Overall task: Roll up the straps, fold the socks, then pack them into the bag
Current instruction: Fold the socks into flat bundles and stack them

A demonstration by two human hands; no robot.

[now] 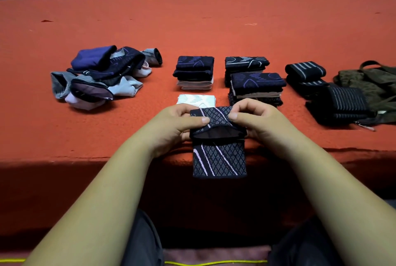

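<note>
Both hands work on one dark patterned sock [218,137] at the near edge of the red table [64,115]. The left hand [182,122] and the right hand [255,120] pinch its upper part with thumb and curled fingers, while its lower part hangs over the edge. I judge the folding step is in hand. Next, the fold needs closing, then the sock goes to the folded stacks [255,85]. The unfolded pile [102,77] waits left, the rolled straps [306,73] and the bag [372,85] right.

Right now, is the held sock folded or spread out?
Half folded: the left hand and right hand pinch the sock, its top doubled over; the lower part hangs flat past the table edge.
</note>
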